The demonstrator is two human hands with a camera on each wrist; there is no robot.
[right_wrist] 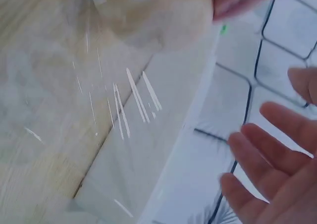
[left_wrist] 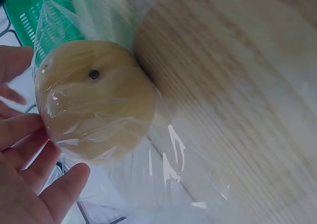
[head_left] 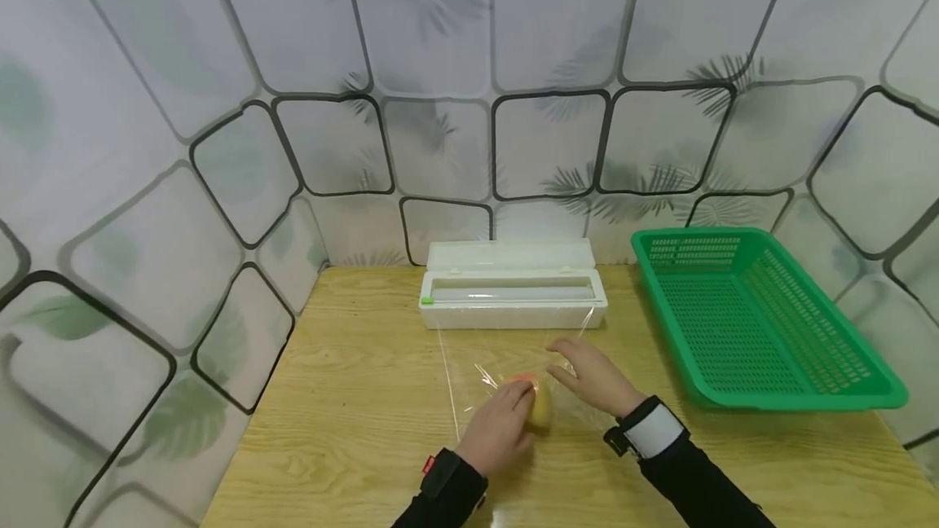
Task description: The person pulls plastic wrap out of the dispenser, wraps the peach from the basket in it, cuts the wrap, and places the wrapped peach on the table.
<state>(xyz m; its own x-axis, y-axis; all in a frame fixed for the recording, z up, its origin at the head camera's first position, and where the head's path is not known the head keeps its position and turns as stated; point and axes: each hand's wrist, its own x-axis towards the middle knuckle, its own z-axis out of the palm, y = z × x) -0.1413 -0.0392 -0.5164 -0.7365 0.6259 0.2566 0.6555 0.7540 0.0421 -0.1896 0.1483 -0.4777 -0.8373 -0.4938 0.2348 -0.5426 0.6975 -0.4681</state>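
A round yellow fruit [left_wrist: 99, 105] with a small dark spot on it shows under clear plastic wrap [left_wrist: 168, 179] in the left wrist view. In the head view a reddish patch shows on the fruit [head_left: 541, 407]. My left hand [head_left: 500, 422] is at its left side, and the left fingertips [left_wrist: 37, 130] touch the film-covered side. My right hand [head_left: 596, 377] is apart from the fruit, over the right part of the film, its fingers [right_wrist: 257, 159] loosely spread with nothing between them. The film leads back to a white wrap dispenser [head_left: 513, 316] with its lid raised.
A green plastic basket [head_left: 763, 398] stands on the right of the wooden table [head_left: 352, 430]. A patterned cloth [head_left: 440, 145] hangs behind and along the sides. The dispenser has a small green piece [head_left: 428, 301] at its left end.
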